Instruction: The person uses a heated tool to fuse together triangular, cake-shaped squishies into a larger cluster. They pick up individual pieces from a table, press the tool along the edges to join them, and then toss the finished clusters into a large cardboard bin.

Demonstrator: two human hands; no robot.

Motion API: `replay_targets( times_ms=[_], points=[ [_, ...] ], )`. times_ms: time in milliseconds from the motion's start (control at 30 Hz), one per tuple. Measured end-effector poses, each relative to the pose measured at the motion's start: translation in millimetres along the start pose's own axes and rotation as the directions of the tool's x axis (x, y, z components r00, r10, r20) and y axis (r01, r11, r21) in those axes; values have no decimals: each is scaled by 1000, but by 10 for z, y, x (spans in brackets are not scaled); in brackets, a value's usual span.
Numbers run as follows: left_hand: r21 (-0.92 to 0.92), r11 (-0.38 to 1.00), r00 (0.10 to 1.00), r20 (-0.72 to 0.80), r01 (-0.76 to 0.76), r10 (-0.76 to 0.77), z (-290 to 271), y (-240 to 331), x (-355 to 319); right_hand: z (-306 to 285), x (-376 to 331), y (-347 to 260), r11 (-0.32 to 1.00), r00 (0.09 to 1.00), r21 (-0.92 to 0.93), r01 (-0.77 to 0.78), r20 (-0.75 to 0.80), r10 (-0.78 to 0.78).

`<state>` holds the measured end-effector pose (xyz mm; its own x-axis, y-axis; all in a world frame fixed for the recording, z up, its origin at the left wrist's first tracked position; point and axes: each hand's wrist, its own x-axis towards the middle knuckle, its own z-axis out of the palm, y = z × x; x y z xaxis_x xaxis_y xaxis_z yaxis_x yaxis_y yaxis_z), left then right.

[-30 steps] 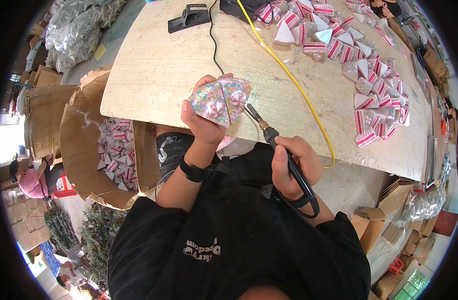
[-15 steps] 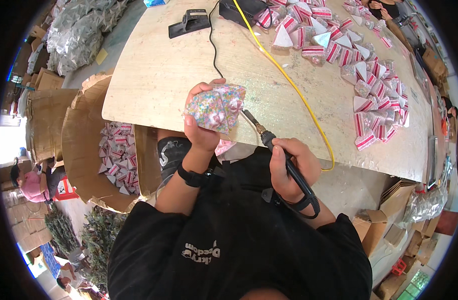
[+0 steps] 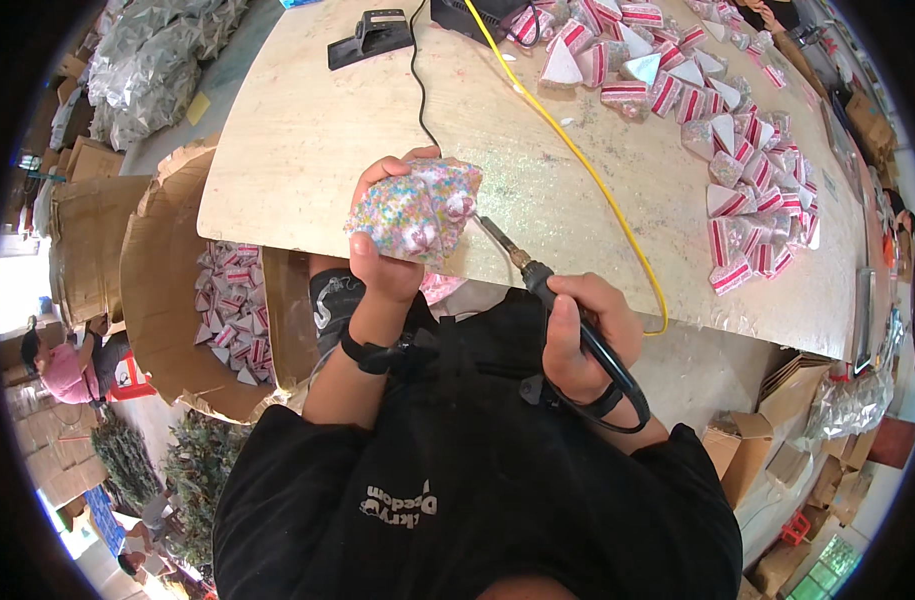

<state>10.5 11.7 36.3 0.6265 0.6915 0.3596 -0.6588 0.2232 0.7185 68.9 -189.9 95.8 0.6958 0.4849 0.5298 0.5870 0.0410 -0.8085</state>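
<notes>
My left hand (image 3: 374, 262) grips a cake-slice-shaped ornament (image 3: 402, 217), thumb below and fingers behind it. Pastel beads cover the face turned up, with two pink-and-white swirls near its right side. In my right hand (image 3: 589, 338) is a soldering iron (image 3: 545, 283), held by its dark handle with fingers wrapped round it. Its tip points up and left, close to the swirl at the ornament's right edge; a small gap seems to show between them. A black cord loops from the handle's end past my right wrist. Pink material shows beneath the ornament, partly hidden.
Glittery specks lie on the wooden table (image 3: 307, 130). Wrapped cake-slice ornaments (image 3: 722, 150) are heaped at its far right, and more fill a cardboard box (image 3: 162, 300) at my left. A yellow cable (image 3: 587, 165) crosses the tabletop. A black stand (image 3: 372, 42) sits far off.
My left hand and the ornament have shifted a little left, and the ornament is turned slightly. The iron's tip stays near the swirls. The whole view has moved slightly.
</notes>
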Motion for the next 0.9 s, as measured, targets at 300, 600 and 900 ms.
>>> replay_targets(
  times_ms=[300, 600, 900],
  points=[
    [-334, 916, 941, -171, 224, -292, -32, 7, -36, -26, -4, 59, 980, 985, 107, 168, 20, -171],
    [-384, 902, 956, -128, 197, -263, -84, 28, -34, 3, 25, -10, 992, 985, 63, 109, 128, -116],
    [-319, 936, 968, -152, 145, -201, -77, 9, -52, 50, -10, 19, 993, 986, 53, 107, 123, -113]
  ],
)
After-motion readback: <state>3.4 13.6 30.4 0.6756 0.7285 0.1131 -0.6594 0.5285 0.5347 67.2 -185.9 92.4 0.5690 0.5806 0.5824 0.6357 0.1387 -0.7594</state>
